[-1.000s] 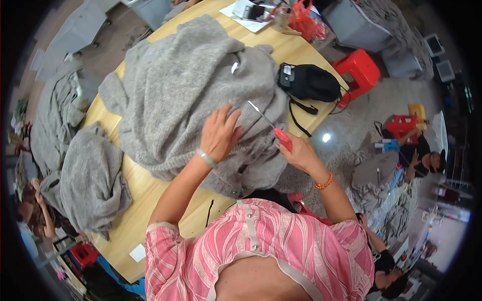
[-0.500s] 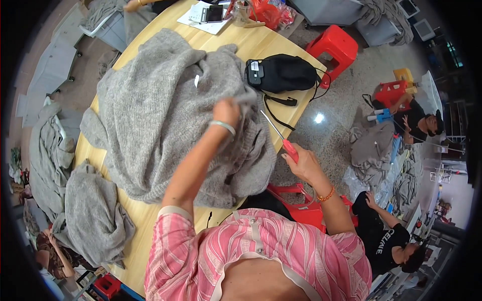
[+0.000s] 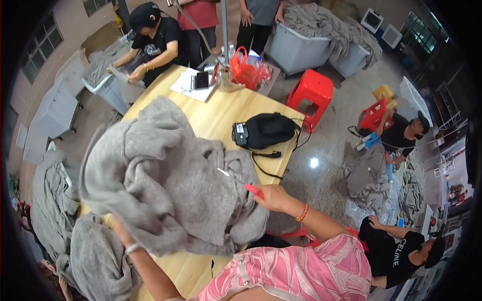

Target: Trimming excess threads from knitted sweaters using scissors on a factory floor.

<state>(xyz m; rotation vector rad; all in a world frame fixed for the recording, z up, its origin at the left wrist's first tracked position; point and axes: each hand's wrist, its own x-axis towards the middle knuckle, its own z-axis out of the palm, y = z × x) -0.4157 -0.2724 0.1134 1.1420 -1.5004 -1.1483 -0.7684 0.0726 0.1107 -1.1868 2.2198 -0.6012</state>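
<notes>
A grey knit sweater (image 3: 198, 185) lies bunched on the pale wooden table (image 3: 201, 118), its left part raised and blurred by motion. My left hand (image 3: 120, 232) is at that raised left side, against the cloth; fabric and blur hide its fingers. At the sweater's right edge, my right hand (image 3: 276, 197) is closed around the red handle of a screwdriver-like tool (image 3: 254, 191). The tool's thin metal shaft barely shows against the grey knit. A small white tag (image 3: 223, 172) sits on the sweater near it.
A black pouch (image 3: 268, 130) with a strap lies at the table's right edge. Behind it are a calculator (image 3: 201, 82) on papers and a red plastic bag (image 3: 243, 69). Another grey garment (image 3: 98, 256) lies at left. A red stool (image 3: 311, 98) stands beyond; co-workers are around.
My left hand has gone from the sweater's middle to its left side, and the cloth there has lifted. My right hand with the tool has moved left and slightly down. The view has tilted up.
</notes>
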